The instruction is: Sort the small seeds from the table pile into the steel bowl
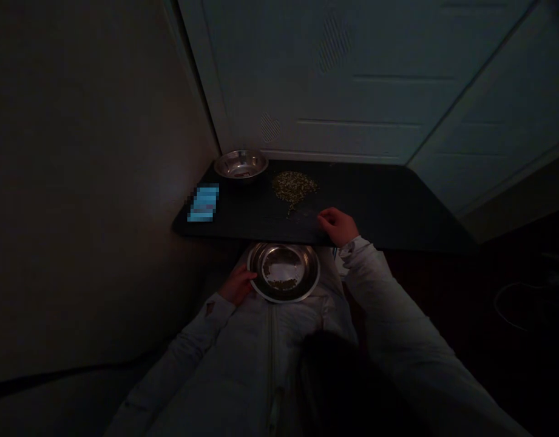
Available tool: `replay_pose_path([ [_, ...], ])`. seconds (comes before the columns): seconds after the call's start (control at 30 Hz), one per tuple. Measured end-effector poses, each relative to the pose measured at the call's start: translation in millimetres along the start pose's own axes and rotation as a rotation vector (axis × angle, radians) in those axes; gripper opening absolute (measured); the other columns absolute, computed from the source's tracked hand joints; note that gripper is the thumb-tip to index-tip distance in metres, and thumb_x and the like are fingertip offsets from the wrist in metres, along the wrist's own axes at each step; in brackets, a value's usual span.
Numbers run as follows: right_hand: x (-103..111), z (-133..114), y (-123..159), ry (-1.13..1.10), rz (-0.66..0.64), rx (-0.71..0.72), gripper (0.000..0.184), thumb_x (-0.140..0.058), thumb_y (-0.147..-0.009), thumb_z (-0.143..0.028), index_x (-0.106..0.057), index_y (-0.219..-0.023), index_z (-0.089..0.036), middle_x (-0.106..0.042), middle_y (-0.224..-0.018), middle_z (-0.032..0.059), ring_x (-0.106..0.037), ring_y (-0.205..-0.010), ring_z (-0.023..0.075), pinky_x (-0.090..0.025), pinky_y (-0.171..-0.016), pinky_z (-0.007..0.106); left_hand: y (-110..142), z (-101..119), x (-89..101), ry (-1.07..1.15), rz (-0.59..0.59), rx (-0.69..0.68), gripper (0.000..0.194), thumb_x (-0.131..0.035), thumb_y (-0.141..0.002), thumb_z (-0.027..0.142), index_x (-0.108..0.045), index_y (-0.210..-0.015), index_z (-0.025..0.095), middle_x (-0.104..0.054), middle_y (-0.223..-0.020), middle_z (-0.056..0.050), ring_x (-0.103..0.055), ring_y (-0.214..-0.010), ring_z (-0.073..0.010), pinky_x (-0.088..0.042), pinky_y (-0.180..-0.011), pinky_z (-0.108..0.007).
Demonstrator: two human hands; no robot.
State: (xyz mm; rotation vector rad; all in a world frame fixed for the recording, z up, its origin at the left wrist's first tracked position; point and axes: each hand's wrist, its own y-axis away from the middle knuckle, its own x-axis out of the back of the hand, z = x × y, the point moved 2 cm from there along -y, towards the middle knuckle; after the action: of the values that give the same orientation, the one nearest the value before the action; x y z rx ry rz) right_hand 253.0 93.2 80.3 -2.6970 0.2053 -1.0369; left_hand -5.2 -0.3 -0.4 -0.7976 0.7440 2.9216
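Note:
My left hand (pixel 238 284) grips the left rim of a shiny metal bowl (pixel 283 299) on my lap, just below the table's front edge. A thin layer of small greenish grains (pixel 282 284) lies along the bowl's bottom. My right hand (pixel 337 226) is over the front part of the dark table (pixel 379 206), fingers curled in. Whatever is between those fingertips, if anything, is too small and dim to make out. To the left of that hand and farther back, a loose pile of pale and greenish grains (pixel 294 186) is spread on the tabletop, with a few stray ones trailing forward.
A second metal bowl (pixel 241 165) stands at the table's back left, something small and reddish inside. In front of it lies a bright blurred-out rectangle (pixel 204 203). White panelled doors (pixel 334 103) rise behind the table, and a wall (pixel 101 182) closes off the left. The room is dim.

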Motion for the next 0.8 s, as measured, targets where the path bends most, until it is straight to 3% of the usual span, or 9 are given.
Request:
replay_pose_path([
  [0.23,2,5,-7,0.031,0.070,-0.033,0.016,-0.051,-0.071,-0.031,-0.059,-0.077,-0.017,-0.061,-0.064,0.0011,-0.054,-0.059,0.0128,-0.040,-0.058,0.025,2,1,0.5,-0.003,-0.013,-0.014,0.037,-0.063,-0.053,0.007,-0.064,-0.089,0.017,-0.068,-0.079,-0.002,-0.061,-0.073,-0.0175,-0.046,-0.067,-0.028],
  [0.53,-9,-1,-11,-0.064,0.011,0.087,0.019,-0.049,-0.074,-0.033,-0.059,-0.082,-0.018,-0.061,-0.065,0.0002,-0.054,-0.060,0.0126,-0.041,-0.062,0.026,4,-1,-1.3,-0.018,-0.007,-0.018,0.038,-0.063,-0.053,0.007,-0.063,-0.090,0.016,-0.067,-0.079,-0.002,-0.061,-0.075,-0.0169,-0.046,-0.068,-0.027],
  [0.8,-11,-2,-13,-0.027,0.005,0.079,0.019,-0.050,-0.073,-0.032,-0.060,-0.083,-0.019,-0.060,-0.065,-0.0002,-0.053,-0.060,0.0124,-0.040,-0.061,0.026,2,-4,-0.9,-0.008,-0.001,-0.016,0.037,-0.064,-0.052,0.008,-0.064,-0.088,0.016,-0.067,-0.078,-0.002,-0.061,-0.073,-0.0172,-0.046,-0.068,-0.028],
])
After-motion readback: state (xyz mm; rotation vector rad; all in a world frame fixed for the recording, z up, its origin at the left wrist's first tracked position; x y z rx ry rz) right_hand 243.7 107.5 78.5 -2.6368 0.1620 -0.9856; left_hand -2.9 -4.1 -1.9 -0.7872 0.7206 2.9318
